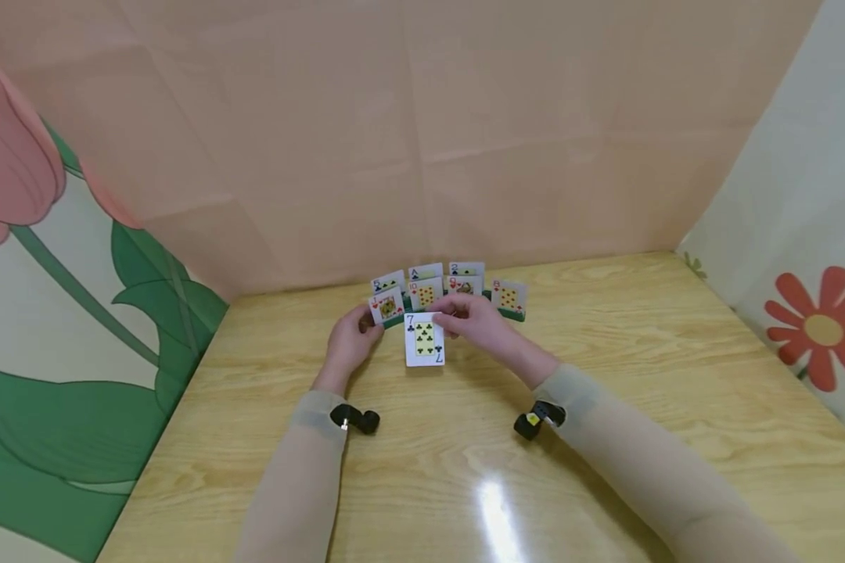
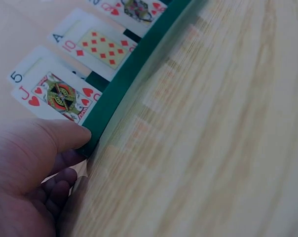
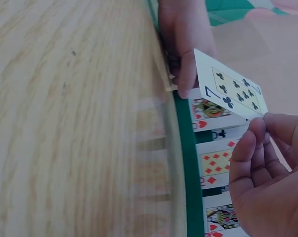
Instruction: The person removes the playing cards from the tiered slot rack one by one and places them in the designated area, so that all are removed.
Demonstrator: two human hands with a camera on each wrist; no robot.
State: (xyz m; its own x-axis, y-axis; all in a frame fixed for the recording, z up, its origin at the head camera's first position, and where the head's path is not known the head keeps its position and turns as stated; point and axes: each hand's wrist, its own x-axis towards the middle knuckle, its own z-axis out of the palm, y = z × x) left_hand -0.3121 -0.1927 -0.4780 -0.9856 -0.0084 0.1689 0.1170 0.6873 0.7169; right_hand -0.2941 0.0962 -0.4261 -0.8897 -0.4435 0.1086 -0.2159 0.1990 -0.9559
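A green card holder [image 2: 124, 69] stands on the table with playing cards upright in it. My left hand [image 1: 350, 340] grips the holder's left end, thumb on the front and fingers below and behind. By that thumb is a jack of hearts [image 2: 57, 96], with a five [image 2: 23, 71] partly hidden behind it. The ten of diamonds [image 1: 426, 293] stands to its right, then a red face card and the eight of diamonds [image 1: 509, 297]. In front of the holder my right hand [image 1: 482, 324] pinches a seven of clubs [image 1: 425, 339] by a corner, face visible.
An ace [image 1: 425, 271] and a two [image 1: 467, 268] stand in the back row. A peach cloth backdrop [image 1: 422, 141] rises behind the wooden table [image 1: 422, 453]. Printed panels with a tulip [image 1: 14, 156] and a red flower [image 1: 822, 328] flank it.
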